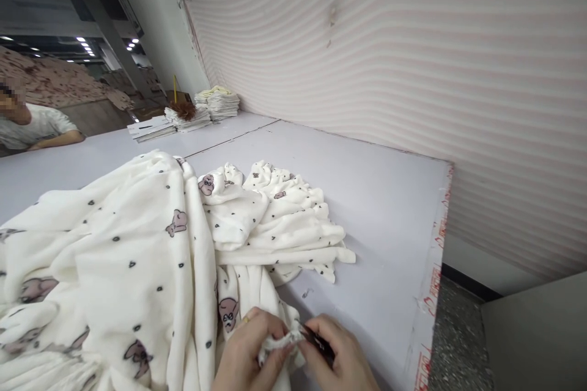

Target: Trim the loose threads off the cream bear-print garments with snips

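Observation:
At the lower middle, my left hand (252, 348) pinches the gathered edge of a white fleece garment (247, 284) between thumb and fingers. My right hand (337, 351) is closed around dark thread snips (321, 342), whose pointed end meets the pinched edge. Both hands are close together, low over the table's near side. To the left lies a big heap of the same white fleece (132, 244), printed with pinkish-brown animals and small dark dots. Gathered, ruffled pieces (293, 220) spread out beyond my hands. The snips' blades are mostly hidden by the fingers and cloth.
The pale table (385, 244) ends at a taped right edge (433, 293), with speckled floor (463, 330) below. Striped cloth (389, 49) hangs behind. Stacks of folded cloth (217, 104) stand at the far side. Another person (36, 125) leans on the table at the far left.

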Motion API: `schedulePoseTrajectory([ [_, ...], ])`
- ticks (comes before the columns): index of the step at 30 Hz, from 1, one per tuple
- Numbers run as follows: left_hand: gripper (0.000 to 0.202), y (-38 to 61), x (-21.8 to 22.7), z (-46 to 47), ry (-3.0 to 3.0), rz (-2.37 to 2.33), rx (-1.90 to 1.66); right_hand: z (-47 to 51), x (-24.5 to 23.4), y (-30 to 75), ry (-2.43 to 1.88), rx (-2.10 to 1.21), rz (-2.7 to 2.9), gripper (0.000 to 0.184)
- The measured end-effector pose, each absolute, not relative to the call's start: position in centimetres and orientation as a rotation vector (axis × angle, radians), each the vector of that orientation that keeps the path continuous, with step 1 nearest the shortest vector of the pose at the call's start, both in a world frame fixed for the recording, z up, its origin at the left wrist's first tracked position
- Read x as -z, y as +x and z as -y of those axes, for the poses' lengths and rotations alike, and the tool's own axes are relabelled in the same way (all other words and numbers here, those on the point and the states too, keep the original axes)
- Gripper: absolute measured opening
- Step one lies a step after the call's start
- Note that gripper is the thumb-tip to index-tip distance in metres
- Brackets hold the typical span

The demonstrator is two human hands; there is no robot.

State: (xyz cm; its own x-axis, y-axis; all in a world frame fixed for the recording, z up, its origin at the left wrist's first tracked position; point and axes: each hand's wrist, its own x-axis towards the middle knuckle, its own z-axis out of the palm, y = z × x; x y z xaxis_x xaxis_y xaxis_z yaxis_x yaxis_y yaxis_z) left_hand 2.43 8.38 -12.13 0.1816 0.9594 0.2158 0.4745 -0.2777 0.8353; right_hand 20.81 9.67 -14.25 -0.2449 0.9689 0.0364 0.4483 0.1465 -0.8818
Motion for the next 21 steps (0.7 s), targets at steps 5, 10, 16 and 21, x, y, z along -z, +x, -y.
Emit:
schedulePoseTrajectory([
  [5, 0.037, 2.9, 12.6, -8.9, 0.776, -1.216, -0.970, -10.0, 15.6, 19.4, -1.233, -0.893, 1.681, 0.006],
  [10, 0.033, 2.9, 13.0, -9.0, 0.713, -1.138, -1.031, -10.0, 16.2, 18.7, -1.038, -0.848, 1.725, 0.015],
  [16, 0.032, 2.8, 12.4, -8.9, 1.169, -1.434, -0.936, -10.3, 16.4, 18.7, -1.137, -0.797, 1.842, 0.013],
  [21, 0.030, 3.0, 12.1, -9.3, 1.204, -1.439, -0.807, -10.4, 15.9, 18.1, -1.251, -0.772, 1.830, 0.021],
])
